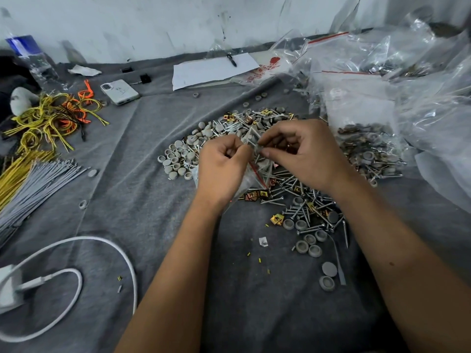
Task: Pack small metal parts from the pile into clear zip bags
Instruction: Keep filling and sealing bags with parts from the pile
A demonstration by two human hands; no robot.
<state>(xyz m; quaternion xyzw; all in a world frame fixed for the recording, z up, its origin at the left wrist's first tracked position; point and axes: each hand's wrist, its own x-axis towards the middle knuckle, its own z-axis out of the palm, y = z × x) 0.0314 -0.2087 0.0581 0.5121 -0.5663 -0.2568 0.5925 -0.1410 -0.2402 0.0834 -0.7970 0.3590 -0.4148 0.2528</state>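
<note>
A person's two bare hands meet above a pile of small metal parts (293, 189) spread on a grey cloth (142, 200): silver screws, brass-coloured square clips and round grey caps. The left hand (223, 165) has its fingers curled round a small clear zip bag with a red seal line (251, 174), holding it upright over the middle of the pile, with several screws and caps visible inside. The right hand (303, 151) pinches at the bag's top edge with thumb and forefinger, the other fingers curled; whether it also holds a part cannot be told. A cluster of grey caps lies just left of the hands, screws and clips fan out beneath and to the right, and more caps trail toward the near edge. To the right, a filled clear plastic bag of mixed parts (367, 146) rests beside the pile, with a heap of empty clear zip bags (382, 57) behind it. On the left lie a tangle of yellow and orange wires (53, 115), a bundle of grey cable ties (38, 182), a white phone (119, 91) face down and a white charger cable (102, 250) looping from its plug. A white sheet of paper with a black pen (214, 68) sits near the scuffed white wall (153, 21), and a clear plastic water bottle with a blue label (28, 54) stands at far left.
</note>
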